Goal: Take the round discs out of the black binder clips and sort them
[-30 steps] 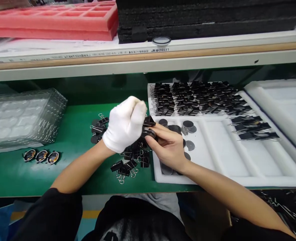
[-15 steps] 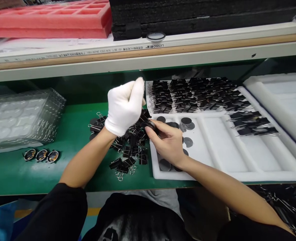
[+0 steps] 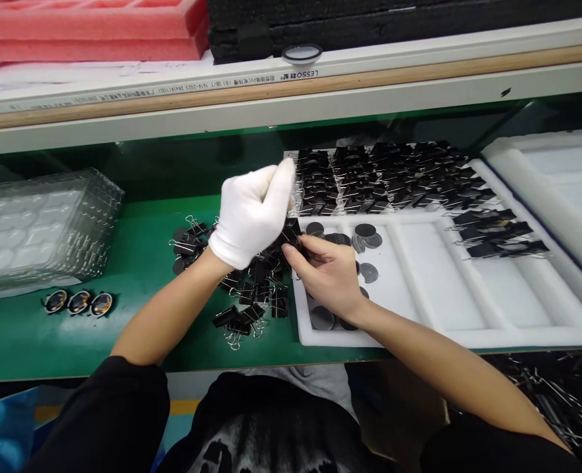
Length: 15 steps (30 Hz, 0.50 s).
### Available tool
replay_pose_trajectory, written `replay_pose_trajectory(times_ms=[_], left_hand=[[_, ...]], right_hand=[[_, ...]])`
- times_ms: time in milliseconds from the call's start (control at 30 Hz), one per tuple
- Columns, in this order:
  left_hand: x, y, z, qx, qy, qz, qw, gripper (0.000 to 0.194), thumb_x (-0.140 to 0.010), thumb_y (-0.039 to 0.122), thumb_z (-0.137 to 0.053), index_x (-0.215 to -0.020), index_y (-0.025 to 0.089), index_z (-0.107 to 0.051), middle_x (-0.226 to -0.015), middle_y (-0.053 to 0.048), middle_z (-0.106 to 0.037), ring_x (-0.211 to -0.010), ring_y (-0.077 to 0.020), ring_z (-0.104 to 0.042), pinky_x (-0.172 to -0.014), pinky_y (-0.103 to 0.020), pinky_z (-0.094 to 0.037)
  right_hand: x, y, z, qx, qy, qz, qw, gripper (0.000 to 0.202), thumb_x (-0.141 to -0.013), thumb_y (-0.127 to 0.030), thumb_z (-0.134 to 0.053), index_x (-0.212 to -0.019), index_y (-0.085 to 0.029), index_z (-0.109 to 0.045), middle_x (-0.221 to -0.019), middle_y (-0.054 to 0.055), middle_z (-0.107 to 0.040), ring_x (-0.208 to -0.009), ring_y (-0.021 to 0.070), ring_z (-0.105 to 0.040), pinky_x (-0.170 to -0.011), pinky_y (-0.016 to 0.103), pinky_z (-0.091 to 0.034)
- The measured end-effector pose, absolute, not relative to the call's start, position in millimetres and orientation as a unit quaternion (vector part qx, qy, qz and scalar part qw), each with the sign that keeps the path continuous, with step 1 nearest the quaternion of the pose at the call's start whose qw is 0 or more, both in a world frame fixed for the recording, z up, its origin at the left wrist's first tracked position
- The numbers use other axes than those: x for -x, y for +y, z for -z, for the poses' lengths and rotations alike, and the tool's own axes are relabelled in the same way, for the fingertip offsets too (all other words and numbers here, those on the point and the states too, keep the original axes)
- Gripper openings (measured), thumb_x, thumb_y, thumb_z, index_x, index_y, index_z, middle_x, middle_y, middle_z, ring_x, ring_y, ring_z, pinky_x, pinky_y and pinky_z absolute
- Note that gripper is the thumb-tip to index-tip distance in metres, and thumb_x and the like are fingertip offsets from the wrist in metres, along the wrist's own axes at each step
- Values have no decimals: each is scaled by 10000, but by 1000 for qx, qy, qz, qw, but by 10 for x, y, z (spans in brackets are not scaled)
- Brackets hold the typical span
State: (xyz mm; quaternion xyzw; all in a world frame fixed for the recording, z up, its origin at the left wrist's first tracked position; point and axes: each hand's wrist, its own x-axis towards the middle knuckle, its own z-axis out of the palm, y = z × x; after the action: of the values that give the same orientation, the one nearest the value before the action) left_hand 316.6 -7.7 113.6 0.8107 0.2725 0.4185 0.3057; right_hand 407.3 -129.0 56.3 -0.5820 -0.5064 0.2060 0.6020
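Note:
My left hand [image 3: 256, 207], in a white glove, is closed on a black binder clip [image 3: 291, 230] that shows below its fingers. My bare right hand [image 3: 333, 272] pinches dark round discs between thumb and fingertips, right against the clip; they are mostly hidden now. Loose binder clips [image 3: 246, 293] lie heaped on the green table under and in front of my left wrist. Beneath my right hand, the left compartment of a white foam tray [image 3: 419, 282] holds several dark round discs [image 3: 368, 272].
Behind the tray, rows of clipped black pieces [image 3: 384, 177] cover a white surface; more lie on the tray's right part. Three small round parts [image 3: 79, 302] and stacked clear plastic trays [image 3: 39, 230] stand at left. A shelf edge [image 3: 173, 98] runs across the back, bearing a round lens [image 3: 301, 54].
The clip in my left hand has come down against the discs in my right fingers, which show less than before. Both hands have shifted slightly; the whole view has tilted a little.

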Motion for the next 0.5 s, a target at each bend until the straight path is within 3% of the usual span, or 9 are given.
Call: replay_pose_trajectory(times_ms=[67,167,300,400,500], left_hand=[[-3137,-37,-1185,-814,264,-405,322,675,-1079,647,-358,-645,221,-651,-594,-27,-639,-646,-161,-668,-631,-316,-536],[-3070,66,-1293,-844,248,-349,322,667,-1053,676,-402,-640,211,-644,-582,-31,-622,-621,-164,-649,-621,-325,-509],[-2991,164,-1398,-901,229,-261,261,611,-1010,611,-537,-535,226,-536,-456,14,-449,-486,-136,-498,-552,-328,-416],[-2971,154,-1411,-916,229,-238,227,613,-1013,553,-524,-494,233,-457,-433,26,-392,-449,-122,-423,-523,-324,-368],[-2934,117,-1407,-922,234,-206,230,557,-1001,514,-536,-526,226,-502,-460,19,-482,-457,-126,-455,-522,-317,-373]], right_hand=[[-4097,-1281,-582,566,-498,-229,616,418,-958,-322,-677,-602,-226,-479,-577,-50,-385,-540,102,-355,-488,274,-322],[-4144,-1253,-607,510,-457,-350,639,312,-942,-351,-718,-680,-218,-615,-618,-32,-551,-570,119,-536,-534,272,-476],[-4175,-1214,-609,465,-388,-493,625,265,-830,-423,-858,-868,-200,-719,-792,26,-747,-693,178,-712,-590,310,-593],[-4175,-1205,-595,490,-399,-496,596,303,-752,-350,-915,-915,-192,-715,-826,27,-775,-751,187,-736,-658,319,-610],[-4212,-1224,-582,538,-448,-435,566,287,-746,-302,-897,-918,-193,-695,-891,35,-790,-835,206,-747,-805,379,-627]])
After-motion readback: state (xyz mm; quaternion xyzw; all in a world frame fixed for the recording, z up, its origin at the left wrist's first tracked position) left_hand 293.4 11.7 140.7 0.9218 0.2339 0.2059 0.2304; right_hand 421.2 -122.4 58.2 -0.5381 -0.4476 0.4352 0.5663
